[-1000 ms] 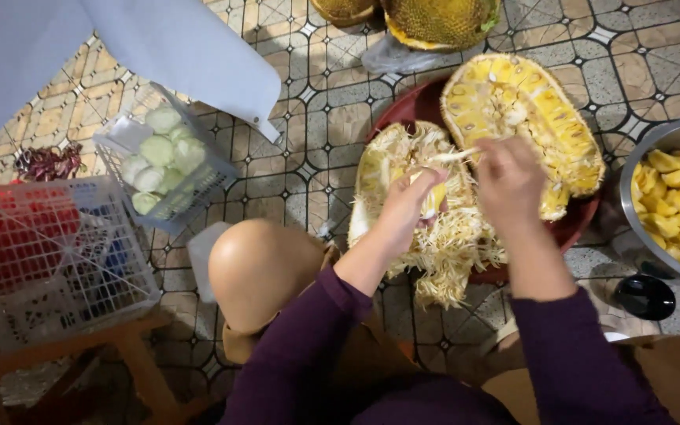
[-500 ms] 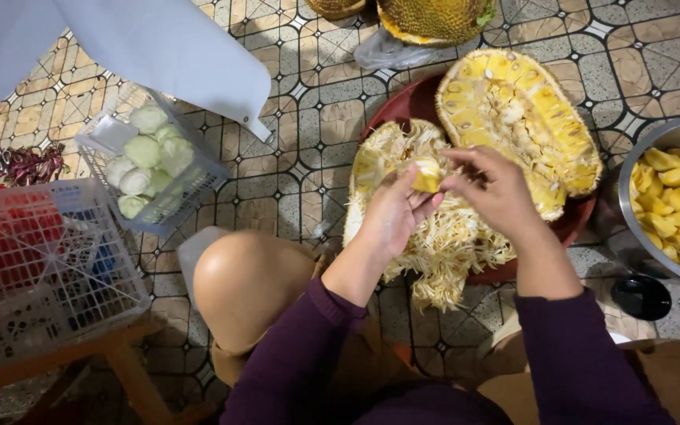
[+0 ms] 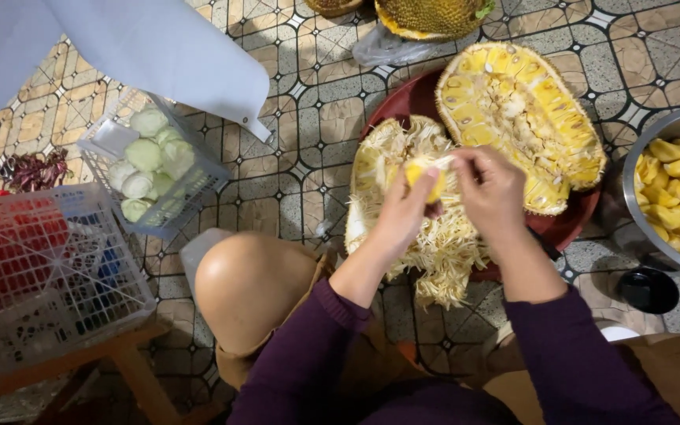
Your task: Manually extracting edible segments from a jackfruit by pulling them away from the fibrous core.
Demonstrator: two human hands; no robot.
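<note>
White plastic baskets sit at nine o'clock: a mesh crate (image 3: 49,275) over red things, and a smaller basket (image 3: 163,169) of pale green rounds. A bare knee (image 3: 249,287) shows at seven o'clock. At centre, the left hand (image 3: 403,216) curls its fingers (image 3: 425,182) around a yellow jackfruit pod (image 3: 423,175), thumb side pressed against it from below. The right hand (image 3: 493,189), at about three o'clock from the pod, pinches a pale strand at the pod's upper edge between thumb and forefinger. The pod sits between both hands, above the stringy, emptied jackfruit half (image 3: 419,228); its long axis cannot be told. A fuller cut half (image 3: 517,122) lies at one o'clock on the dark red tray (image 3: 576,224), pointing eleven to five. A metal bowl (image 3: 639,169) of yellow pods stands at three o'clock.
</note>
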